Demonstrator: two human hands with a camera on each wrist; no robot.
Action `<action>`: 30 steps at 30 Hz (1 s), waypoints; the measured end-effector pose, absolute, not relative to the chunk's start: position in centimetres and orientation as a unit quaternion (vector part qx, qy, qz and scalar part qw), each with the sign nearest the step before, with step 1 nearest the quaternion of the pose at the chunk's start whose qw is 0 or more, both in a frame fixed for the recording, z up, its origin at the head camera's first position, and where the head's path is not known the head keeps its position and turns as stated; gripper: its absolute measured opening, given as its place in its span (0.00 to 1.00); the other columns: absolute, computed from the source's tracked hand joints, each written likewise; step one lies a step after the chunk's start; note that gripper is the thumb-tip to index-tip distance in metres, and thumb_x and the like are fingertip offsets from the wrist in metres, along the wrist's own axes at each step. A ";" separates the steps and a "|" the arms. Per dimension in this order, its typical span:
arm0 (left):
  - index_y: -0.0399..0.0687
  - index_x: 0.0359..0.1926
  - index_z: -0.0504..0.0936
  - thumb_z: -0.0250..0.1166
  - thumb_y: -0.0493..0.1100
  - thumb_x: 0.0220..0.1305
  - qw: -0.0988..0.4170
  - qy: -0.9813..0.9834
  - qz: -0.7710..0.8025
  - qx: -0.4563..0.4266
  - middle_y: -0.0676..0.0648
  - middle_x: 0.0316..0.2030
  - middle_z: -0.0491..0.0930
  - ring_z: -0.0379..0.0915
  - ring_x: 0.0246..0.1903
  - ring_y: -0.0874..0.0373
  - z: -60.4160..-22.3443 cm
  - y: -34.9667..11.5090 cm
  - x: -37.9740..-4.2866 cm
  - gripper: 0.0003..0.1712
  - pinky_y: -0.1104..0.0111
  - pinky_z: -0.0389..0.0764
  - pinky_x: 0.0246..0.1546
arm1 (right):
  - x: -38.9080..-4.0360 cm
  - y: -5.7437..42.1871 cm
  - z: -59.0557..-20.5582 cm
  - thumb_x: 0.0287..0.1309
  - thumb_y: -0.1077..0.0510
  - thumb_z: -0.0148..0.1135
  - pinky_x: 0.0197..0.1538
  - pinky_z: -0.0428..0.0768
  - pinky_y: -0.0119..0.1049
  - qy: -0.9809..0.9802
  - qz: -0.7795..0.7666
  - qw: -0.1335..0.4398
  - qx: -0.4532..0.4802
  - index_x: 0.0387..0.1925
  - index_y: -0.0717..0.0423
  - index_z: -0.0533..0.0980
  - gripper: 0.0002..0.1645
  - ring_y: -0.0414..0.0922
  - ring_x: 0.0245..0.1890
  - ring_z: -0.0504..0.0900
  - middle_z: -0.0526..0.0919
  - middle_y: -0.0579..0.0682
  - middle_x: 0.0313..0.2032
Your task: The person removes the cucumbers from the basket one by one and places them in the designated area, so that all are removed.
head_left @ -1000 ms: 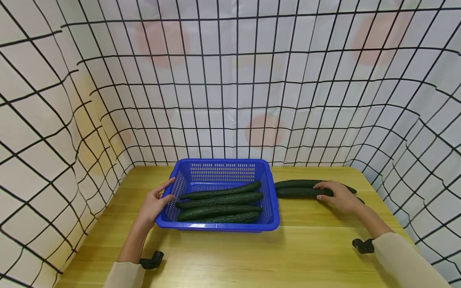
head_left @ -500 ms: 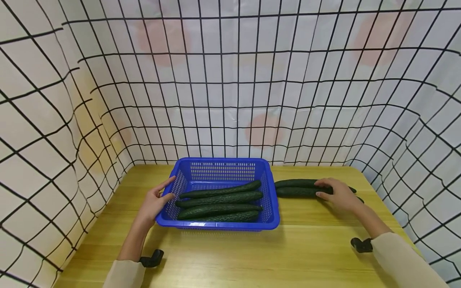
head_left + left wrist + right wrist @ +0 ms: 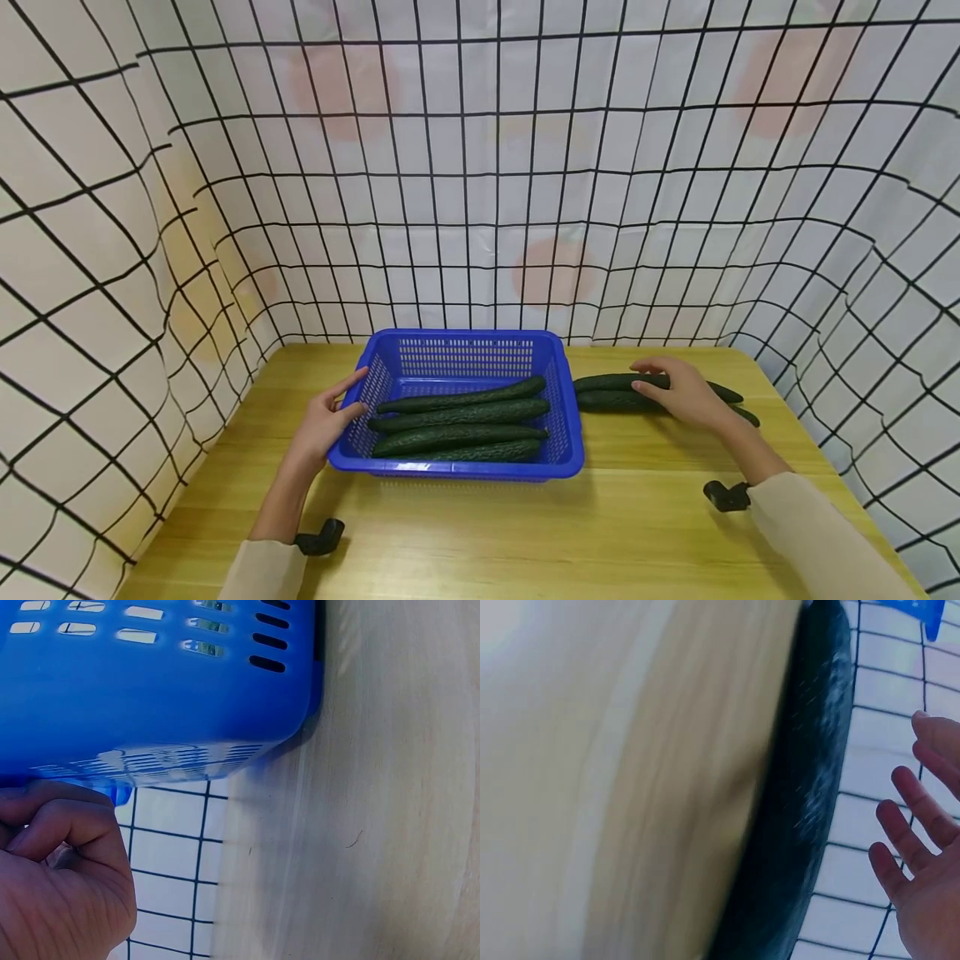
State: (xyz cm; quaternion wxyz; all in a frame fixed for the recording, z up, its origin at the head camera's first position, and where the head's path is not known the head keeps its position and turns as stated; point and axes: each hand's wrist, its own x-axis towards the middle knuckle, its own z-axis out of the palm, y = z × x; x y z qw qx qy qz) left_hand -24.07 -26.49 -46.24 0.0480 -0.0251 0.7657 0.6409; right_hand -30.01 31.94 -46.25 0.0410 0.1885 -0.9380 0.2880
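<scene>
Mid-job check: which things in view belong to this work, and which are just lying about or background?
In the job:
blue basket
four cucumbers inside
two cucumbers beside it
left hand
right hand

Just surroundings:
wooden table
black wire grid
pale backdrop

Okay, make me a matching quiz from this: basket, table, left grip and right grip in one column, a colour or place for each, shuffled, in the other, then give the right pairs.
Column one:
1. Basket
2. Left grip
3. Right grip
4. Table

Column two:
a. At the two cucumbers outside the basket
b. Blue
c. Yellowish, with a wood grain
d. At the basket's left edge

Right pairs: 1-b, 2-d, 3-a, 4-c.
</scene>
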 end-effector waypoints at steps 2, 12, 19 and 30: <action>0.63 0.80 0.62 0.59 0.37 0.74 0.046 0.765 0.642 -0.025 0.24 0.67 0.70 0.85 0.49 0.38 -46.3 -26.5 -24.1 0.38 0.50 0.90 0.39 | -30.1 31.2 -45.9 0.73 0.45 0.60 0.64 0.72 0.66 -0.936 0.294 0.041 0.188 0.66 0.57 0.75 0.28 0.63 0.64 0.74 0.78 0.62 0.64; 0.64 0.79 0.64 0.59 0.37 0.73 0.044 0.772 0.634 -0.028 0.26 0.68 0.70 0.84 0.51 0.39 -46.2 -26.5 -23.9 0.37 0.50 0.90 0.41 | -30.9 28.7 -44.5 0.73 0.46 0.59 0.64 0.72 0.65 -0.930 0.297 0.065 0.208 0.64 0.55 0.77 0.26 0.60 0.62 0.75 0.80 0.59 0.62; 0.64 0.79 0.64 0.59 0.37 0.73 0.046 0.769 0.637 -0.030 0.26 0.68 0.70 0.85 0.50 0.39 -46.4 -26.7 -24.0 0.37 0.48 0.89 0.41 | -31.2 26.9 -43.1 0.73 0.44 0.60 0.65 0.72 0.64 -0.926 0.300 0.069 0.220 0.64 0.53 0.77 0.26 0.59 0.62 0.76 0.80 0.56 0.61; 0.63 0.79 0.64 0.59 0.37 0.73 0.045 0.773 0.632 -0.025 0.25 0.69 0.69 0.84 0.51 0.37 -46.0 -26.4 -23.9 0.37 0.50 0.90 0.40 | -31.5 23.8 -40.9 0.73 0.45 0.60 0.68 0.72 0.61 -0.910 0.321 0.050 0.255 0.64 0.51 0.77 0.25 0.57 0.60 0.77 0.80 0.54 0.62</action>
